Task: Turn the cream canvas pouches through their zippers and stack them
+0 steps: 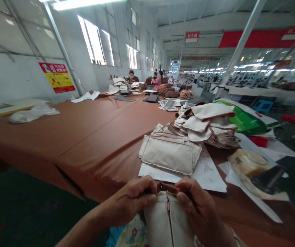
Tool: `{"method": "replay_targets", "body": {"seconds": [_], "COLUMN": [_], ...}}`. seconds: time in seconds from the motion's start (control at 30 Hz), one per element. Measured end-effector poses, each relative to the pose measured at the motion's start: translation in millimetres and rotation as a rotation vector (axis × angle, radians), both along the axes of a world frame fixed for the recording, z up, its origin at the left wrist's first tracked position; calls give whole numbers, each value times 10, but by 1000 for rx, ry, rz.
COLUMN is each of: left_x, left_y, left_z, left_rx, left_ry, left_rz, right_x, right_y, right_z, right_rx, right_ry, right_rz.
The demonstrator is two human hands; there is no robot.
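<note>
Between my hands, at the near table edge, lies a sewn off-white cloth piece (164, 219) with brown edging and a dark slit down its middle. My left hand (139, 195) pinches the left end of its brown top edge. On the right, my right hand (197, 202) grips the same brown edge between thumb and fingers. Just beyond my hands, a stack of flat off-white sewn pieces (169, 152) rests on white paper (210, 175). A larger pile of similar pieces (209, 123) with brown edges stands behind it.
Brown sheeting (85, 137) covers the long table. At right sit a yellowish block (250, 163) with a dark object (268, 180) against it, and a green-and-white bag (245, 118). Plastic (34, 112) lies far left. People (157, 80) work at the far end.
</note>
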State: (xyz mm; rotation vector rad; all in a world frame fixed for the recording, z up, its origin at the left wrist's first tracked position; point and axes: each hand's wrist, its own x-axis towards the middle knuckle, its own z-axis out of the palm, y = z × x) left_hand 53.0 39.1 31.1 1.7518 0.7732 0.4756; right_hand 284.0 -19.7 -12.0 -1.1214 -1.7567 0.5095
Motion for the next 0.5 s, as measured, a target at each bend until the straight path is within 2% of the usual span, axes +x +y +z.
{"method": "replay_targets", "body": {"seconds": [0.17, 0.37, 0.5], "left_x": [92, 253, 302], "left_y": [135, 171, 178], "left_z": [-134, -232, -202], "left_rx": [-114, -383, -517], "left_ry": [-77, -184, -256], "left_rz": [-130, -69, -59], "right_x": [22, 14, 50], "right_y": [58, 86, 104], "right_z": [19, 47, 98], "right_rx": [-69, -146, -76], "right_ry": [-80, -72, -157], "right_rz": [65, 89, 185]}}
